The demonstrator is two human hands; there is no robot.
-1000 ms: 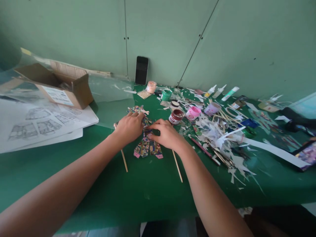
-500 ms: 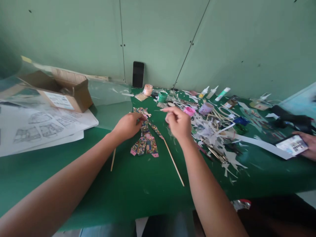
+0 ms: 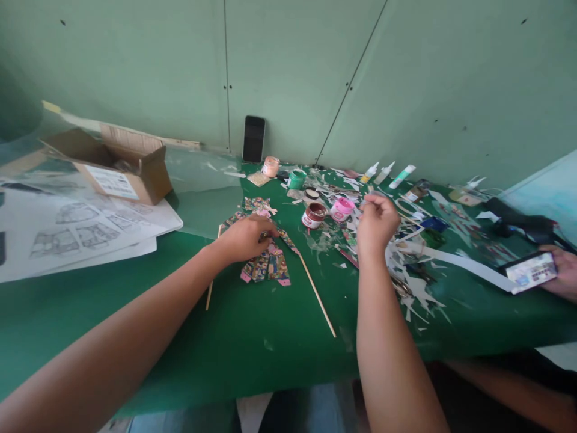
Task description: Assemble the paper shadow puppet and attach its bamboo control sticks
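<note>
1. My left hand [image 3: 247,238] is pressing half-curled fingertips onto the patterned paper puppet [image 3: 267,266], which is lying on the green tabletop [image 3: 270,346].
2. My right hand [image 3: 377,221] is hovering curled over the paper scraps [image 3: 417,287]; I cannot tell whether it is pinching anything.
3. A red paint jar [image 3: 314,214] is standing between them.

Paint pots [image 3: 314,214] lie right of the puppet [image 3: 265,264].

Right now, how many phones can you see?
2. A dark phone leans on the wall at the back; a lit phone lies in another person's hand at the right. Scraps may hide more.
</note>
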